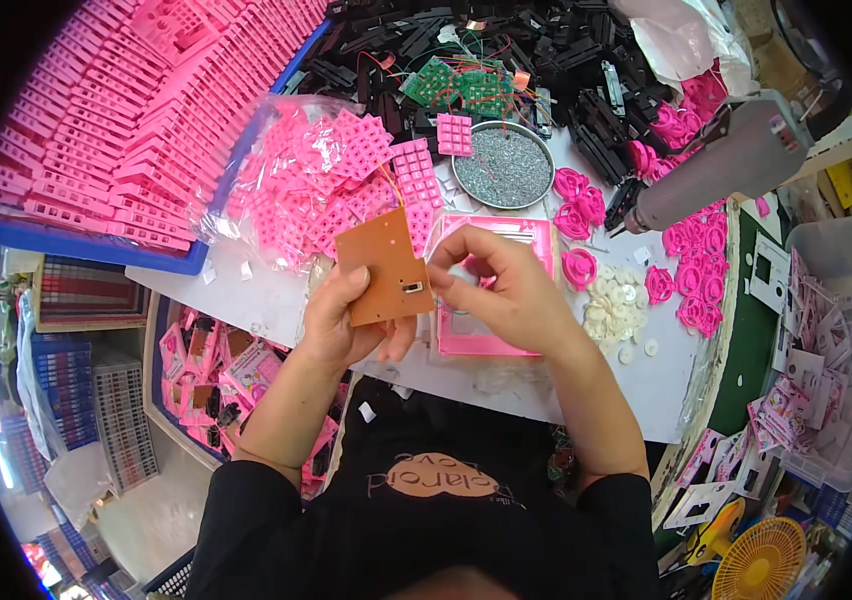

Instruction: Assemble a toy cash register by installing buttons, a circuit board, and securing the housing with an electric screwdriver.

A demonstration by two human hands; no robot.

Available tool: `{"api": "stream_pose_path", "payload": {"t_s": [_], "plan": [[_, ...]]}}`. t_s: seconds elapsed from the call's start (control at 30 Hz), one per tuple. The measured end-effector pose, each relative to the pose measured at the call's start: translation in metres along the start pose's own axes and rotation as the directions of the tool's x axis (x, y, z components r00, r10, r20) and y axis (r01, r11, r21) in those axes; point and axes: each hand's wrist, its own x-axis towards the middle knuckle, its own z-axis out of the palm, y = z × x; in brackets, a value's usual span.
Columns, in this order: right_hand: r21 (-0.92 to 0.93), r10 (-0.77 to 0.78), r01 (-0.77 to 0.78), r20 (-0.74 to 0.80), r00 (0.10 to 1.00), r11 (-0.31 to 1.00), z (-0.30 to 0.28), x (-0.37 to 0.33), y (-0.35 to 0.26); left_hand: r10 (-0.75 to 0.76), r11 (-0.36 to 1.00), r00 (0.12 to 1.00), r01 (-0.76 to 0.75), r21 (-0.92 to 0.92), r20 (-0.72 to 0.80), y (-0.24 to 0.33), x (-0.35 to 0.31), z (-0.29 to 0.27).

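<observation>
My left hand point(334, 310) grips a brown circuit board point(378, 262) by its lower left edge, thumb on top. A small slide switch sits near the board's lower right corner, and thin wires rise from its top. At the board's right edge my right hand point(506, 290) is closed in a pinch; a small pale thing shows between its fingers, too hidden to name. Under the right hand lies a pink plastic casing point(486, 345), open side up, partly covered by the fingers.
Pink keypads point(316, 180) heap behind the board, near a round tray of screws point(504, 165). Green circuit boards point(461, 85) lie among black parts. A power screwdriver point(726, 160) juts in from the right above pink rings point(701, 270); white discs point(614, 305) lie nearer. Left stands a blue crate point(86, 235).
</observation>
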Motion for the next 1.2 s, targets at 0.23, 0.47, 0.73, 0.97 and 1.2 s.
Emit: {"api": "stream_pose_path", "payload": {"t_s": [0.23,0.47,0.73,0.97,1.2], "plan": [[-0.224,0.127,-0.123,0.005,0.992,0.967,-0.014,-0.052,-0.026,0.231,0.899,0.967,-0.171,0.404,-0.105,-0.006,-0.02,-0.014],[0.508,0.309,-0.209,-0.121,0.943,0.836,0.009,-0.103,-0.001,-0.057,0.771,0.992,-0.029,0.636,0.114,-0.036,-0.019,0.015],[0.586,0.643,-0.571,0.108,0.758,0.575,0.001,-0.203,0.019,0.06,0.544,0.97,-0.228,0.807,0.234,-0.055,-0.03,0.024],[-0.593,-0.033,0.022,-0.007,0.999,0.805,-0.019,-0.135,-0.019,-0.056,0.534,0.934,-0.271,0.801,0.353,-0.072,-0.031,0.029],[-0.155,0.092,-0.093,-0.013,0.996,0.983,-0.021,-0.066,0.026,-0.428,0.873,0.9,0.435,0.221,-0.081,-0.077,-0.047,0.017]]}}
